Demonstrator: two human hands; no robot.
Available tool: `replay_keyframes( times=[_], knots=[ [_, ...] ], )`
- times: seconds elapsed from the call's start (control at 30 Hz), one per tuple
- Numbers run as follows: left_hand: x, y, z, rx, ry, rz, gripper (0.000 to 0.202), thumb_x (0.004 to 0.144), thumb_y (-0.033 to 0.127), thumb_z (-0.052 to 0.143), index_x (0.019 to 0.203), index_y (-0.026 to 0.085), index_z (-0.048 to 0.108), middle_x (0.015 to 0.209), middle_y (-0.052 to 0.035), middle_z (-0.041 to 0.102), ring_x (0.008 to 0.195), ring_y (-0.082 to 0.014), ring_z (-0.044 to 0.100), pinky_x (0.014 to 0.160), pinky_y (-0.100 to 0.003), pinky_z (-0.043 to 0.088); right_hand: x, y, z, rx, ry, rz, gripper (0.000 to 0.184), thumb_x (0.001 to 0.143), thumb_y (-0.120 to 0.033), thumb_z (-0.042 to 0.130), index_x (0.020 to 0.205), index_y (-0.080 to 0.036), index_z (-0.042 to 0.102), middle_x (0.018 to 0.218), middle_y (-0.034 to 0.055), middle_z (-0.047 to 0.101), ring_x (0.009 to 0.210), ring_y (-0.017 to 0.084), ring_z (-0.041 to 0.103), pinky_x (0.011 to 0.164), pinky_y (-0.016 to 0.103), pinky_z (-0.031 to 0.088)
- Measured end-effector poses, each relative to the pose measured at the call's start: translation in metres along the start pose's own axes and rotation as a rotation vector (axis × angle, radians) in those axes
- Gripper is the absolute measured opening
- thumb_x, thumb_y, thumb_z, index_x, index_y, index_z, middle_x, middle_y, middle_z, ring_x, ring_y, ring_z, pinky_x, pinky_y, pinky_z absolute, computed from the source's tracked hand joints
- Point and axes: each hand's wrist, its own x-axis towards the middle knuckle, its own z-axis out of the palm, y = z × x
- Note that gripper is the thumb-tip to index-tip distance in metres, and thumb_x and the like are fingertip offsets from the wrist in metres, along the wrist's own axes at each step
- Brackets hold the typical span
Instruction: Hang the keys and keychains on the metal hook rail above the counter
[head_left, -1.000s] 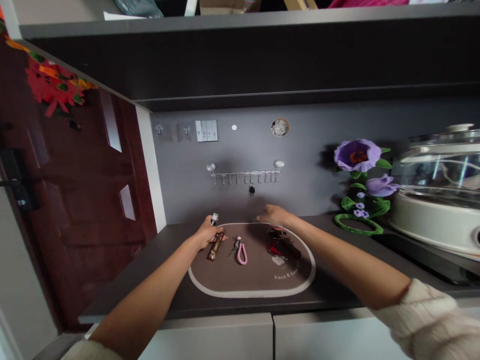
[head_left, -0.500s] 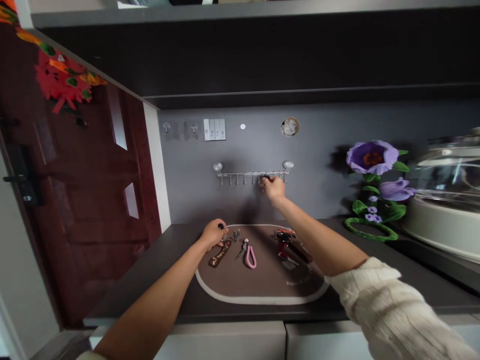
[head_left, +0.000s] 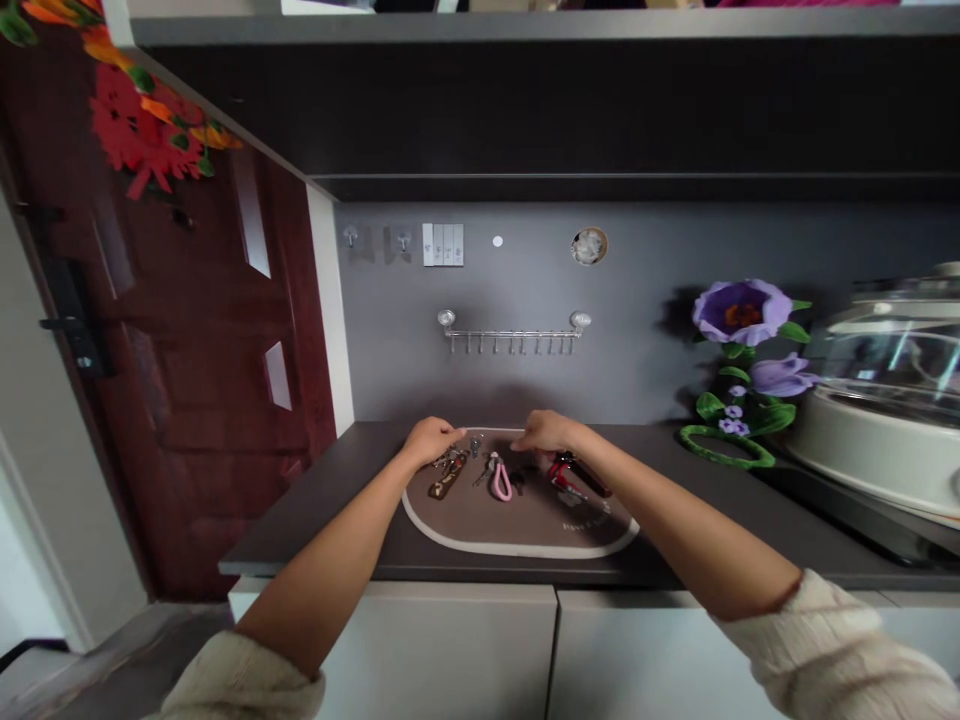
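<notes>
My left hand is low over the left end of a brown mat, its visible fingers stretched out beside a bunch of keys with a brown patterned strap. My right hand hovers above the mat's right half, thumb apart from the bent fingers, whose tips are partly hidden. Just below it lie a red keychain and a dark strap. Between the hands are a small key, keys with a pink loop and a small dark item.
A clear rail with several hooks is fixed on the grey wall behind. Higher up are two single hooks and white labels. Purple flowers and a white appliance stand right. A dark shelf overhangs the counter.
My right hand has come down from the hook rail to just above the mat. The left hand has shifted slightly at the keys. A small dark item now shows beside the pink loop.
</notes>
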Motion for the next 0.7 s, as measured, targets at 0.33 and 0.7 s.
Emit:
replay_keyframes(
  times=[0.33,0.7],
  knots=[
    [0.011,0.032,-0.057,-1.111,-0.278,0.126,0.056,0.067,0.066,0.034,0.04,0.018,0.023,0.037,0.0054,0.022,0.035,-0.0051,0.026,0.04,-0.022,0.026,0.016,-0.019,-0.023,1.137,-0.41,-0.443,0.052,0.068,-0.065,0.036,0.05,-0.016,0.033,0.042,-0.0061,0.031,0.037,0.003,0.026,0.037,0.017,0.023],
    [0.012,-0.011,-0.042,-1.219,-0.435,-0.083,0.062,0.061,0.074,0.024,0.036,0.018,0.017,0.032,0.0048,0.014,0.03,-0.0043,0.018,0.033,-0.02,0.013,0.038,-0.001,0.019,1.467,-0.395,-0.356,0.06,0.063,-0.074,0.019,0.042,-0.018,0.013,0.036,-0.0069,0.012,0.034,0.004,0.009,0.032,0.019,0.013]
  ],
)
